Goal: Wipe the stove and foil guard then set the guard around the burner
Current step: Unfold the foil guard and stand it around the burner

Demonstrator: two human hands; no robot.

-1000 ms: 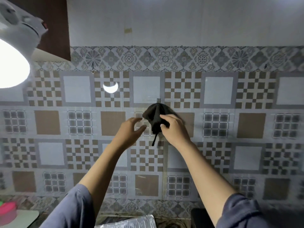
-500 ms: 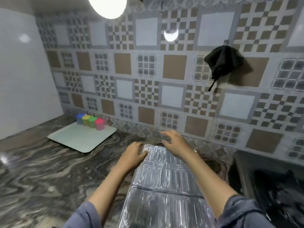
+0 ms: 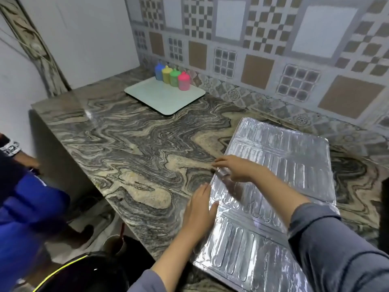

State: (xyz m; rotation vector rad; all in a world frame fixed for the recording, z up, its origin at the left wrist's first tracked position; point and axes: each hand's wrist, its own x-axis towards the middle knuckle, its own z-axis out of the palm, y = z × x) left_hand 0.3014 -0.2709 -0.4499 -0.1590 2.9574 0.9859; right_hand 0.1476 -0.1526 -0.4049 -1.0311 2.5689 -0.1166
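Observation:
The silver foil guard [image 3: 280,169] lies flat on the marbled stone counter [image 3: 134,144], folded into ribbed panels, running from the tiled wall toward me. My left hand [image 3: 200,209] rests at the guard's left edge, fingers together and extended, thumb on the foil. My right hand [image 3: 235,168] reaches across the foil to the same left edge, fingers stretched out over it. Whether either hand pinches the edge is unclear. The stove shows only as a dark sliver [image 3: 384,211] at the right border.
A white tray [image 3: 160,98] with several coloured bottles [image 3: 172,77] sits at the back by the patterned tile wall [image 3: 273,49]. Another person in blue [image 3: 25,207] stands left of the counter's end. A dark helmet-like object [image 3: 84,272] is below the counter's front edge.
The cloth went from my hands to hanging on the wall hook and is now out of view. My view dropped to the counter. Both hands moved down to the foil guard's left edge.

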